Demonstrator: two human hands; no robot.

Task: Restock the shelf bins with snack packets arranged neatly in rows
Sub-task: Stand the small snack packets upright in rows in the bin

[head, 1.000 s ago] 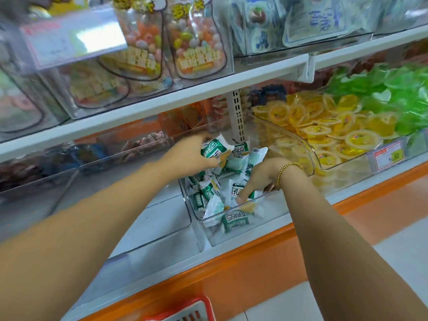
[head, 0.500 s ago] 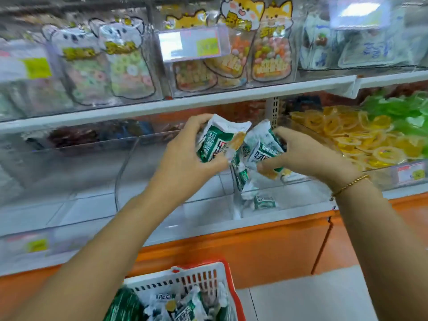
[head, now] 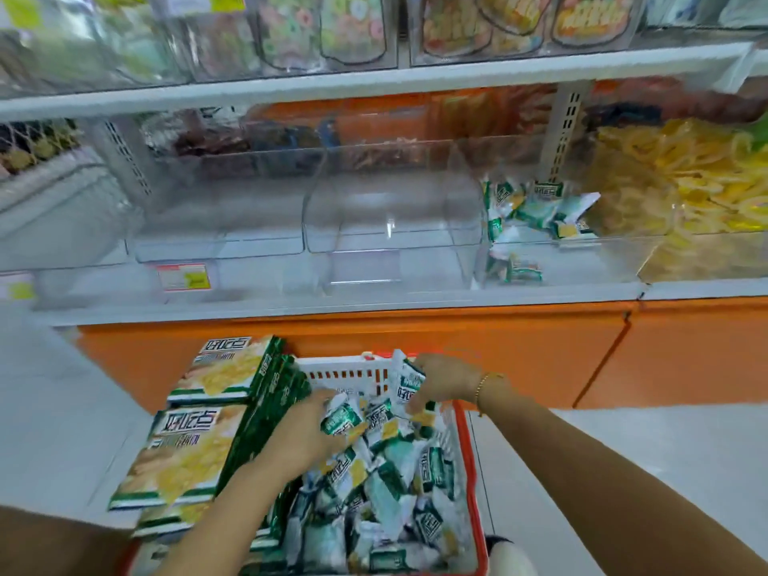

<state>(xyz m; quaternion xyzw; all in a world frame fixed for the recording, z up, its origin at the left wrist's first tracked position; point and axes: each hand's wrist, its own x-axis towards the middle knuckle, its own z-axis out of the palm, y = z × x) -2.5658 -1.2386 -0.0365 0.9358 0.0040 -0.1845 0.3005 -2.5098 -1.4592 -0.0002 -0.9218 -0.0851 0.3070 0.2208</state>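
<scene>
A red and white basket point(head: 467, 442) at the bottom centre holds several green and white snack packets point(head: 390, 484). My left hand point(head: 303, 434) reaches into the pile and closes on a packet point(head: 343, 417). My right hand point(head: 446, 382) grips another packet point(head: 409, 382) at the basket's far rim. On the lower shelf a clear bin point(head: 582, 259) holds several of the same packets point(head: 536, 212), lying in a loose heap.
Large green snack boxes point(head: 199, 434) lie stacked at the basket's left. Two clear bins point(head: 390, 243) with nothing in them stand left of the packet bin; a bin of yellow sweets point(head: 690, 189) stands at the right. An orange shelf base point(head: 415, 347) is behind the basket.
Both hands came down from the shelf bin, where they held packets, to the basket on the floor. The view tilted down with them.
</scene>
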